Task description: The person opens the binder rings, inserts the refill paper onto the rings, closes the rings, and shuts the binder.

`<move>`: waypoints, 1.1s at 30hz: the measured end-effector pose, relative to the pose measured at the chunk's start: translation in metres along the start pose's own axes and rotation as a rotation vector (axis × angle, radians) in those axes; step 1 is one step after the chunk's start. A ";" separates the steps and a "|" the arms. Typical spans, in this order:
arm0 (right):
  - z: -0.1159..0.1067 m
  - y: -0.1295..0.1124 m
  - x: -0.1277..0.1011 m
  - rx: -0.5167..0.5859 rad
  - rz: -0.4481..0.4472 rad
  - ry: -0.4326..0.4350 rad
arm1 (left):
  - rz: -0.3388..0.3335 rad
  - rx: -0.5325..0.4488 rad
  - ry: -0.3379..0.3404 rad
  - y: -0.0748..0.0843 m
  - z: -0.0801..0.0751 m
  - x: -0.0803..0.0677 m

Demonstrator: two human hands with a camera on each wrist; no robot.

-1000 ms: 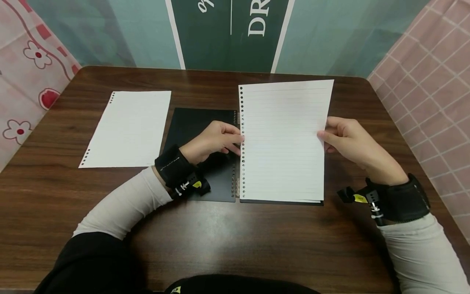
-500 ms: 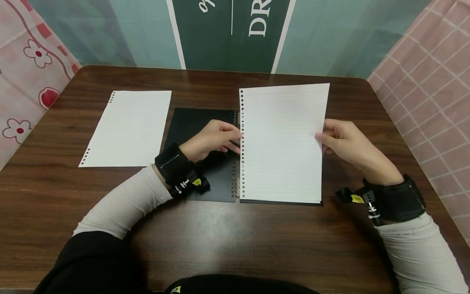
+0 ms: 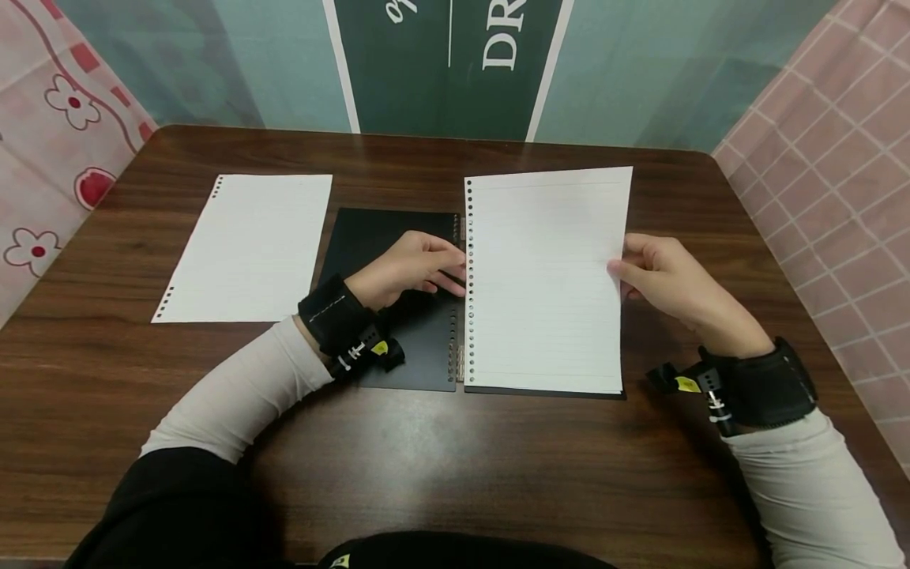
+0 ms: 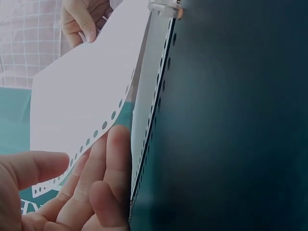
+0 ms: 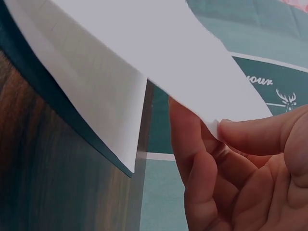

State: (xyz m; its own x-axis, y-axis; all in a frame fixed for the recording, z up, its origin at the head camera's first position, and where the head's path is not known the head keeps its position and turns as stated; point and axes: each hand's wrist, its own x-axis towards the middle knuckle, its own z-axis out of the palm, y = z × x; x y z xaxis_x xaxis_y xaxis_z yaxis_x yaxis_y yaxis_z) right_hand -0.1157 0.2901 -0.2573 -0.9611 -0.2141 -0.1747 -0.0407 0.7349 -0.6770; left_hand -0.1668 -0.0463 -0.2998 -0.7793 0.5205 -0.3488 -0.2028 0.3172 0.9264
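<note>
Here, the left hand pinches the punched edge of the sheet and the right hand its opposite edge, above the open binder, so it is perhaps best to keep the holes in line with the metal spine.

A brown wood-grain surface, enclosed by patterned coverings.
Behind it, a teal backdrop is crossed by a white-edged dark green panel printed with white lettering; the left is covered by pink flowered cloth, the right by pink grid-patterned covering; pale glare is reflected.
</note>
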 end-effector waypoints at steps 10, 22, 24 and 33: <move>0.006 -0.003 0.000 -0.089 -0.010 0.035 | -0.012 0.027 0.009 0.000 -0.001 0.000; 0.013 -0.004 0.005 -0.139 -0.006 0.024 | -0.025 0.043 0.003 -0.003 -0.001 0.002; 0.014 -0.004 0.006 -0.143 0.004 0.019 | -0.027 0.043 0.007 -0.003 -0.001 0.002; 0.018 -0.001 0.009 -0.194 0.054 0.022 | -0.030 0.050 -0.002 0.000 0.001 0.001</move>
State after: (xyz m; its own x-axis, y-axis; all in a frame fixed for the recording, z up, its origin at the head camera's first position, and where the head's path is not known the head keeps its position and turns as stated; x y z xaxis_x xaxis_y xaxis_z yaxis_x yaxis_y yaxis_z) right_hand -0.1191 0.2756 -0.2709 -0.9690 -0.1582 -0.1899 -0.0384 0.8555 -0.5163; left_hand -0.1663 -0.0450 -0.3006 -0.7723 0.5114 -0.3770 -0.1962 0.3724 0.9071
